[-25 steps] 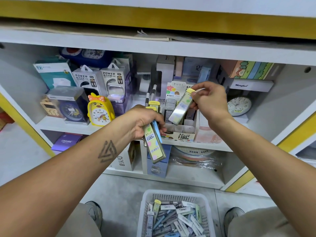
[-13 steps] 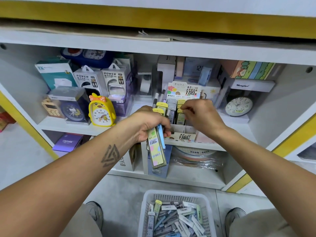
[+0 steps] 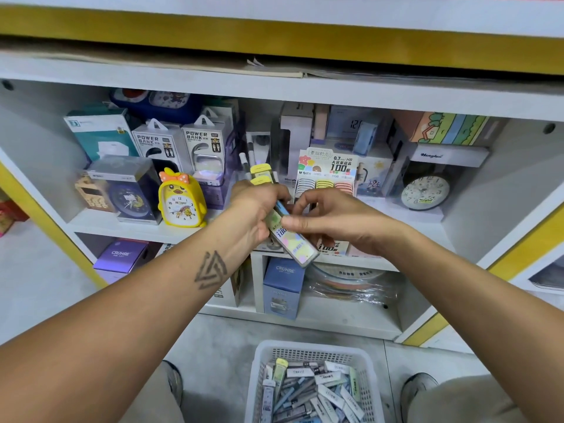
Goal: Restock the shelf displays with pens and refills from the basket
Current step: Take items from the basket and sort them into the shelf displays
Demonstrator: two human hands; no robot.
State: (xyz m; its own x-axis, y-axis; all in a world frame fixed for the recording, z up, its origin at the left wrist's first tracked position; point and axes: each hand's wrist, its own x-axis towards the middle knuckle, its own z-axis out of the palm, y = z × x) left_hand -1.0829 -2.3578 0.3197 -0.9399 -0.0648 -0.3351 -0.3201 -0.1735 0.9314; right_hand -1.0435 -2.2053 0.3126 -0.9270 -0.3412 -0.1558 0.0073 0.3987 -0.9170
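Back from the display box (image 3: 328, 167), the right hand (image 3: 335, 222) has returned to the bunch. Left hand (image 3: 259, 209) still grips the refill cases (image 3: 294, 244) in front of the shelf, and the right hand's thumb and fingers pinch the front one. Display box looks part-filled and the basket (image 3: 311, 346) below is still heaped, so plenty is left.

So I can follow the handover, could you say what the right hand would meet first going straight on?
The lead refill cases gripped by the left hand: the right hand points leftward at them, and its thumb seems to press one.
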